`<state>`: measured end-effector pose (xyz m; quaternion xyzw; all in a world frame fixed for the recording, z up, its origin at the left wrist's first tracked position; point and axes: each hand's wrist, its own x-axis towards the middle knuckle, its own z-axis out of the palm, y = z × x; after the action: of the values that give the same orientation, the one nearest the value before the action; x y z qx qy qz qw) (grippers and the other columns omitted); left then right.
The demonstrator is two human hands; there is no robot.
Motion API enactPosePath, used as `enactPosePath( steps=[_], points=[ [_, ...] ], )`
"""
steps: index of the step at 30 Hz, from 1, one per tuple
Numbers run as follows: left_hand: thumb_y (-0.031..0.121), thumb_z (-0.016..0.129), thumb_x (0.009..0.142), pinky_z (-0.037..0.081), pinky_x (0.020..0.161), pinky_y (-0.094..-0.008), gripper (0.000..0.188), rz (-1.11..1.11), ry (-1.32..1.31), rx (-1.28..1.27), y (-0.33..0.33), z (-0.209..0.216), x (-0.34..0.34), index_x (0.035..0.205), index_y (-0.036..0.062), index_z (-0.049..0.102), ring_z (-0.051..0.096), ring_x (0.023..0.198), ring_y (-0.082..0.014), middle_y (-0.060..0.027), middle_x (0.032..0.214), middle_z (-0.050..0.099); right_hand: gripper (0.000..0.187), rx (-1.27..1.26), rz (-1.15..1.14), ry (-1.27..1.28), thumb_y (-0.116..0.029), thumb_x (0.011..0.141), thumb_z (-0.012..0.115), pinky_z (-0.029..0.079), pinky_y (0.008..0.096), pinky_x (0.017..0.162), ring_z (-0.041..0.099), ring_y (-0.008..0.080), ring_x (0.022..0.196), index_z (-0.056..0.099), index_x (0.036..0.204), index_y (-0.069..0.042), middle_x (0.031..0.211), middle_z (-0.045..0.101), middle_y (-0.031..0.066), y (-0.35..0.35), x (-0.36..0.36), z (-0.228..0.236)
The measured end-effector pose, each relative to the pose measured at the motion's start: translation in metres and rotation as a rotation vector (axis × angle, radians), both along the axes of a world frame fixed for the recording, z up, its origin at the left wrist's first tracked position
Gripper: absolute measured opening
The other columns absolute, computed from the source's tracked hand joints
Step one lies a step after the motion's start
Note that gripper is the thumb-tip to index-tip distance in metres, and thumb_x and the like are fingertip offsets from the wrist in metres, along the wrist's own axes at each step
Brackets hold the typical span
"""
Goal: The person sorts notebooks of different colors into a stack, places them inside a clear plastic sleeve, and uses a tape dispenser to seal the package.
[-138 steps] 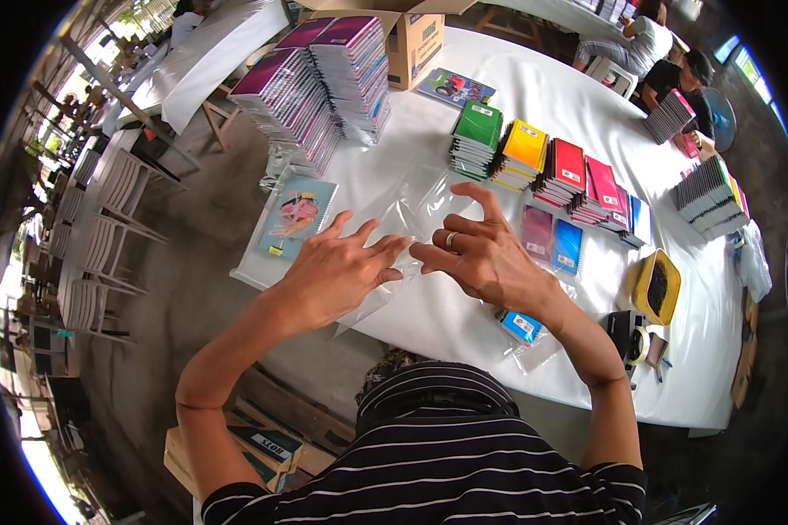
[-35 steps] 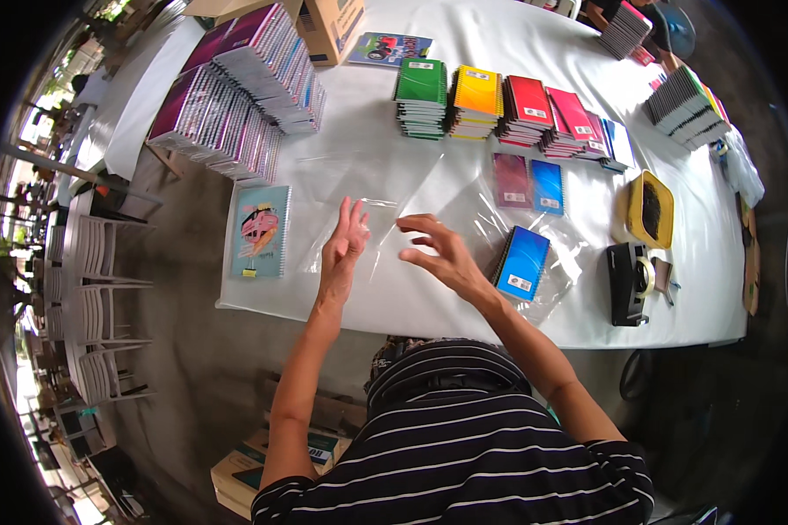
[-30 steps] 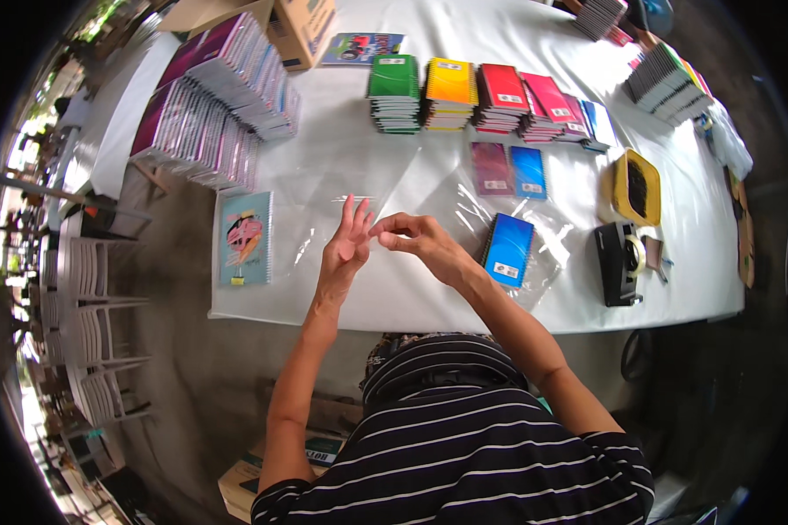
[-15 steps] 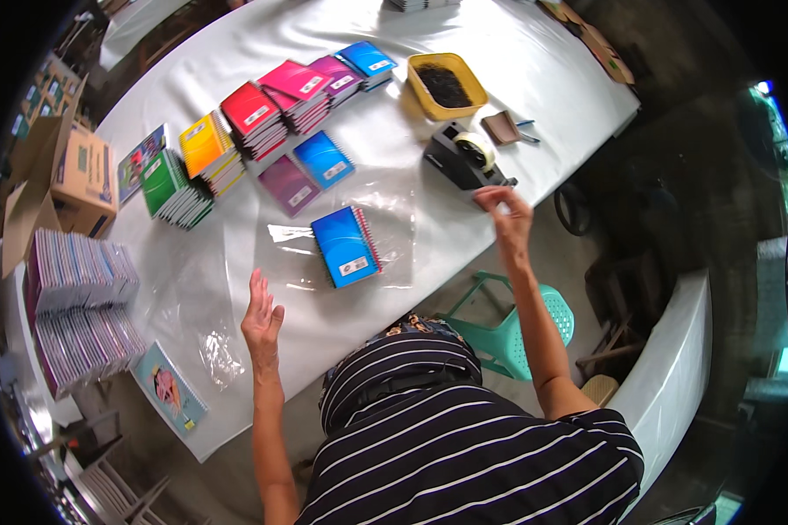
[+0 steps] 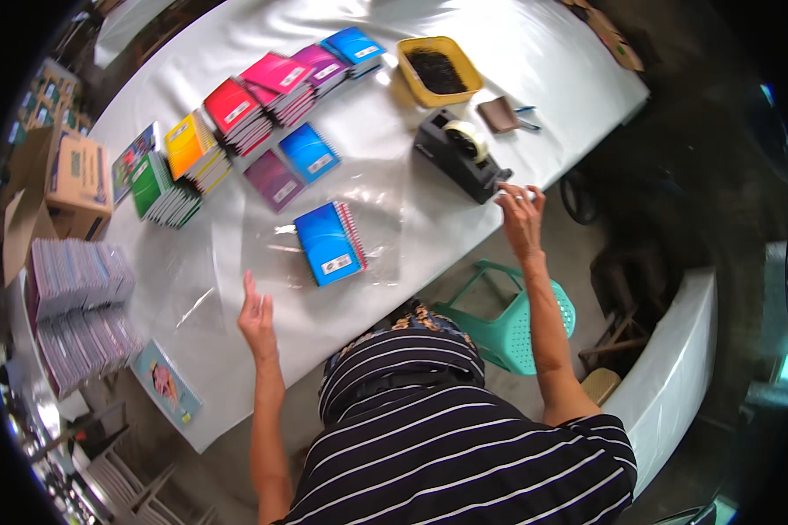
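My right hand is at the front end of a black tape dispenser, which carries a roll of pale tape. Its fingers are bent and pinched together; what is between them is too small to make out. Over the table's near edge, my left hand is held up with fingers stretched, holding nothing. Between the hands, a stack of blue spiral notebooks lies on a clear plastic sheet. Just beyond it are a single purple notebook and a blue notebook.
Stacked notebooks, including red ones, line the table's far left. A yellow tub of dark pieces stands behind the dispenser. Bundled notebooks and a cardboard box are at left. A green stool stands below my right arm.
My right hand has shifted slightly right, still by the dispenser's front end. My left hand remains raised and open. The whole view has turned slightly; the notebooks look unmoved.
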<state>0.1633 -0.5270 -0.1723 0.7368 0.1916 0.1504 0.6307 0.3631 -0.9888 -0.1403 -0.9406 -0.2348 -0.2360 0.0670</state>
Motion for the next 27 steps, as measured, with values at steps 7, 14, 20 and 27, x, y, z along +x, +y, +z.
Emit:
enactPosePath(
  steps=[7, 14, 20, 27],
  points=[
    [0.016, 0.055, 0.095, 0.019, 0.114, -0.0411, 0.053, 0.009, 0.093, 0.502, -0.015, -0.028, 0.016, 0.143, 0.0032, 0.037, 0.026, 0.142, -0.0321, -0.019, 0.147, 0.038, 0.042, 0.142, -0.043, 0.015, -0.02, 0.075, 0.076, 0.032, 0.0419, 0.102, 0.054, 0.0226, 0.108, 0.061, 0.114, -0.014, 0.123, 0.058, 0.005, 0.034, -0.035, 0.016],
    [0.041, 0.055, 0.092, 0.017, 0.11, -0.0601, 0.069, 0.086, 0.317, 0.831, -0.009, -0.032, 0.061, 0.147, 0.0068, 0.03, 0.016, 0.143, -0.0393, -0.0203, 0.152, 0.025, 0.023, 1.336, -0.192, 0.974, -0.018, 0.096, 0.056, 0.049, 0.0343, 0.082, 0.061, 0.0238, 0.097, 0.057, 0.108, 0.002, 0.109, 0.061, 0.0152, 0.118, -0.034, -0.032],
    [0.055, 0.057, 0.086, 0.015, 0.11, -0.0617, 0.085, -0.061, 0.596, 1.078, 0.005, -0.047, 0.026, 0.15, 0.0107, 0.022, 0.009, 0.144, -0.04, -0.0202, 0.155, 0.017, 0.018, 0.649, 0.162, 0.206, -0.004, 0.087, 0.063, 0.045, 0.0385, 0.086, 0.056, 0.0335, 0.102, 0.058, 0.104, -0.001, 0.111, 0.055, 0.0163, 0.185, -0.035, 0.042],
    [0.041, 0.057, 0.089, 0.016, 0.111, -0.0583, 0.069, 0.696, 0.893, 1.027, 0.04, -0.04, -0.116, 0.147, 0.0129, 0.032, 0.019, 0.142, -0.0396, -0.0147, 0.153, 0.027, 0.021, 0.345, 0.422, 0.408, -0.003, 0.078, 0.069, 0.043, 0.044, 0.09, 0.052, 0.0343, 0.109, 0.064, 0.098, -0.006, 0.121, 0.054, 0.0136, 0.228, -0.057, 0.034]
  ],
)
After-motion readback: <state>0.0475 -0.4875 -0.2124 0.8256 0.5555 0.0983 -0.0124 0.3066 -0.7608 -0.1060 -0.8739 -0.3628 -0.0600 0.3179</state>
